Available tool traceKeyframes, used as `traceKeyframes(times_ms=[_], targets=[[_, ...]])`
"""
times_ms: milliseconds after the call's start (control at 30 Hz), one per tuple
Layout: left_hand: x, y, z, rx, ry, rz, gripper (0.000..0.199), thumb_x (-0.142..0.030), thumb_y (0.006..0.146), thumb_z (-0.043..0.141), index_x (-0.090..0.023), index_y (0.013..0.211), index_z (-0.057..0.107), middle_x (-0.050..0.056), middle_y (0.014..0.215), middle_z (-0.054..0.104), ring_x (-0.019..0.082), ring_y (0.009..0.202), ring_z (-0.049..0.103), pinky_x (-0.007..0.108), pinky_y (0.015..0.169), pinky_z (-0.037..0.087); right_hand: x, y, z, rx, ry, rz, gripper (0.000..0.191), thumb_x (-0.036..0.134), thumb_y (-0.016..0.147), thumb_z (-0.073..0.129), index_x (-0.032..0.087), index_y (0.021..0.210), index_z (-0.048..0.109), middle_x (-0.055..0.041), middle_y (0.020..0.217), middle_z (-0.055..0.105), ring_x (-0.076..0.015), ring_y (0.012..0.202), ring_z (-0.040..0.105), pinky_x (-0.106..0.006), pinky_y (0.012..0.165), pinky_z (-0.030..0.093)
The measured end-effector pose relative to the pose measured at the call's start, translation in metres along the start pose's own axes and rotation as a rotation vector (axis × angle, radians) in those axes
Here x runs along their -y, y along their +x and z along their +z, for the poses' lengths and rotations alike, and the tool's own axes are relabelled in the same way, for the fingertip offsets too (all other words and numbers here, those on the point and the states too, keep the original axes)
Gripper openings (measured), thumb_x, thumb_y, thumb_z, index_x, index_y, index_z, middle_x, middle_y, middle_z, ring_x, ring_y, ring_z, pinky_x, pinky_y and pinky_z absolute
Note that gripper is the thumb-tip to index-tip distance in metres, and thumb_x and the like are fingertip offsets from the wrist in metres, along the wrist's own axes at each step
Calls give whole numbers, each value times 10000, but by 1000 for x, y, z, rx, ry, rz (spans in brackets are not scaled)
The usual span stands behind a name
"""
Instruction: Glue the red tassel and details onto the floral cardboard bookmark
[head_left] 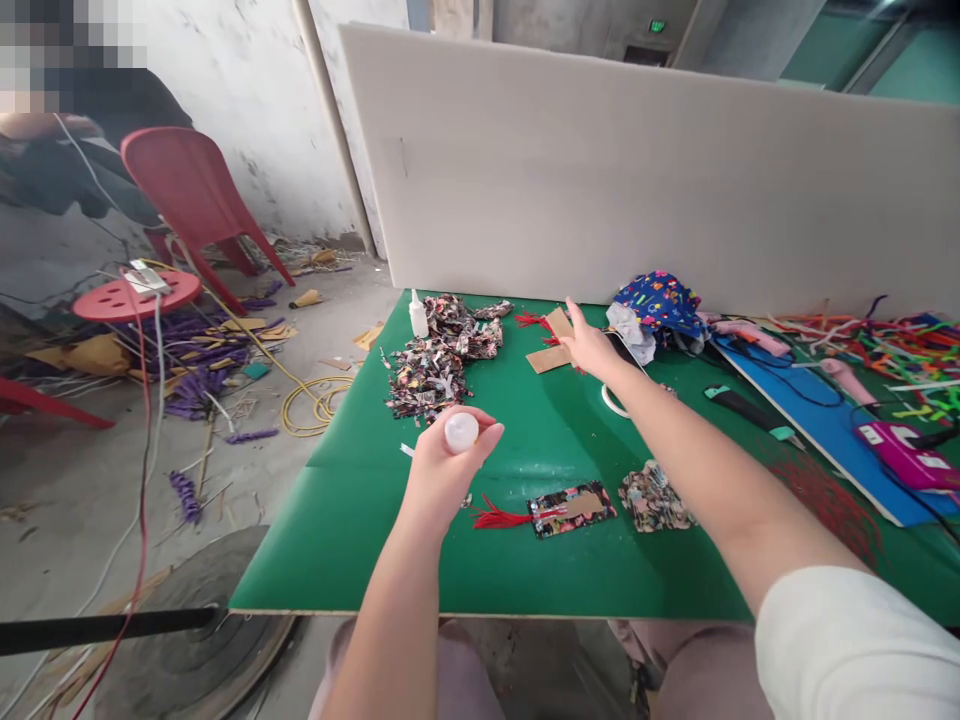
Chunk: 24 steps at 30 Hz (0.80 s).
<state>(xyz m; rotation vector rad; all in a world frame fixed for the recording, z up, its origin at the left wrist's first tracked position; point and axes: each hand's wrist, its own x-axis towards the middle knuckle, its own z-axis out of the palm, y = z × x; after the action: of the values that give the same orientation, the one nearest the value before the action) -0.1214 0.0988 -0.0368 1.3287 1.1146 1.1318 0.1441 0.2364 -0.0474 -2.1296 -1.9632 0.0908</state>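
My left hand (442, 455) is wrapped round a white plastic bottle (461, 432), whose round end faces up at me. Across the green table, my right hand (589, 345) reaches with fingers apart to two brown cardboard strips, an upper strip (559, 322) and a lower strip (548, 360). Its fingers are beside or touching them; I cannot tell which. Red tassels (531, 320) stick out by the strips. Nearer me lies a flower-patterned bookmark (572, 510) with a cardboard strip on it and a red tassel (499, 515).
Patterned fabric scraps (427, 375) and a white nozzle bottle (418, 315) are at the table's left. To the right lie more fabric (654, 497), a blue patterned cloth (656, 305), a cutter (750, 412), a pink device (907, 455) and a blue board (810, 430). A person sits far left.
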Motion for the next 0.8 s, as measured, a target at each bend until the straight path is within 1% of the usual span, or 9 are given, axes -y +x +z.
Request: traceKeyframes(times_ms=[100,167,233,300,367,500,567,667,800], targets=[[-1,0,4,3,5,-6,194,-363,708,667,-191,759,594,-22,696,547,109,641,466,218,582,362,-13,-20,-3,78,-76,-142,366,242,865,453,171,1223,472,-130,1029,642,-246,943,603,-338,784,442],[-2,0,9,14,2,-19,187,-355,713,662,-188,754,591,-27,672,538,103,620,453,216,570,354,-13,-28,7,129,-115,-246,210,237,851,498,188,1031,594,-88,1035,635,-205,997,574,-308,839,437],[-3,0,13,32,-9,-19,180,-347,715,661,-188,758,589,-30,676,539,98,614,446,211,566,350,-10,-29,20,142,-155,-300,188,261,860,505,177,999,600,-70,1070,609,-184,1013,558,-331,862,449],[-3,0,16,49,-21,-14,173,-340,717,660,-189,763,589,-32,690,542,94,618,444,206,566,348,-7,-22,32,116,-196,-291,261,306,870,496,165,1079,561,-74,1118,574,-179,994,561,-377,844,475],[-4,0,18,59,-25,-13,169,-338,722,657,-191,767,588,-32,698,542,93,624,442,203,567,347,-8,-10,38,71,-236,-237,323,335,869,497,163,1141,522,-81,1155,549,-178,978,565,-397,825,490],[-7,-1,17,91,-13,-42,167,-336,727,652,-190,781,589,-30,703,546,93,626,438,202,566,344,-11,18,41,-10,-303,-88,334,332,864,507,157,1148,517,-83,1153,549,-183,980,566,-396,821,491],[-8,-2,16,95,-14,-50,161,-328,728,652,-189,776,585,-31,700,543,92,624,435,202,566,343,-7,25,43,-25,-325,-37,338,332,863,509,154,1149,516,-85,1152,549,-184,980,566,-396,821,491],[-7,-2,15,88,-22,-36,161,-332,732,650,-191,766,579,-37,676,529,87,606,422,200,554,337,10,16,48,-11,-337,-38,340,331,861,513,147,1146,519,-90,1151,549,-185,980,566,-393,822,490],[-7,-4,14,72,-28,-10,161,-336,735,651,-194,763,579,-41,671,523,83,596,417,199,548,337,33,-13,50,57,-307,-180,333,329,861,512,145,1139,525,-95,1151,549,-182,981,565,-387,827,489]])
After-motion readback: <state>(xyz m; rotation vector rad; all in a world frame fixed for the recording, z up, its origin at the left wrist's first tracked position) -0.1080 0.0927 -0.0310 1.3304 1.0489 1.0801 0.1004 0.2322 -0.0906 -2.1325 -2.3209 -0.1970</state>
